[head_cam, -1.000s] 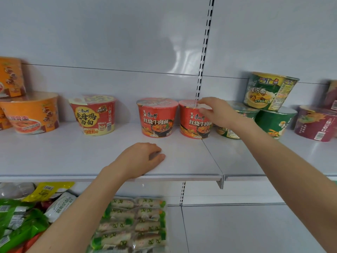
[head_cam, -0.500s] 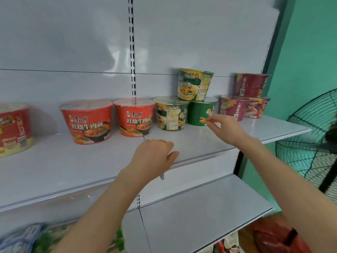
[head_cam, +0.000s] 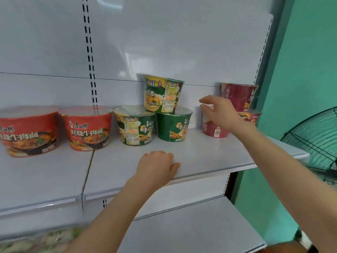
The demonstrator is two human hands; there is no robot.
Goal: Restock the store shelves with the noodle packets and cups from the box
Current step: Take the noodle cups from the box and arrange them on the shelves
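Upright near the right end of the upper shelf: a maroon noodle cup, just beside a stack of two more maroon cups. Over its rim, the right hand, fingers spread and loose, gripping nothing; contact unclear. On the shelf's front edge, the left hand, fingers curled under, empty. Likely risks: knocking the cup into the neighbouring stack and toppling it off the open shelf end, or brushing the green cup perched across two lower green cups.
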